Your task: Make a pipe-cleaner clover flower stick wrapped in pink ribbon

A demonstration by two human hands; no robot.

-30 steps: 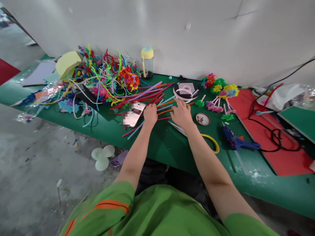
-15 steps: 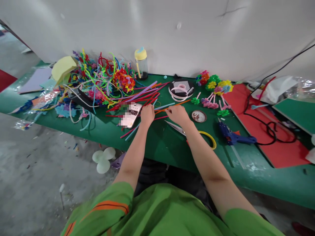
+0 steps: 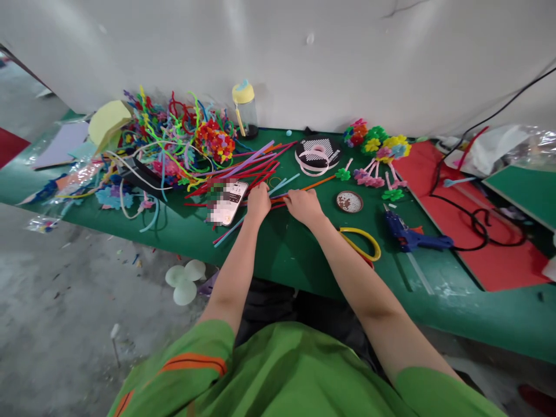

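Note:
My left hand [image 3: 259,204] is closed around pipe cleaners beside a phone [image 3: 234,204] with a lit screen. My right hand [image 3: 304,206] is just to its right, fingers pinched on pipe cleaners in the gap between the hands. An orange pipe cleaner [image 3: 320,183] sticks out beyond the right hand, and light blue pipe cleaners [image 3: 287,182] slant up behind both. Which strands each hand grips is partly hidden by the fingers. Red and purple pipe cleaners [image 3: 256,168] lie loose behind the phone. Under my right forearm, scissors with a yellow handle [image 3: 377,249] are partly covered.
A heap of coloured pipe cleaners [image 3: 169,133] fills the left, near a bottle [image 3: 246,110]. Behind the hands lies a ribbon roll [image 3: 317,156]. Rightward are a round lid [image 3: 349,201], pipe-cleaner flowers [image 3: 377,145], a blue glue gun [image 3: 408,234] with its black cord, and red board [image 3: 482,243].
My right hand has moved left, closer to my left hand. My right forearm now hides the scissor blades that showed before. The camera view has shifted slightly.

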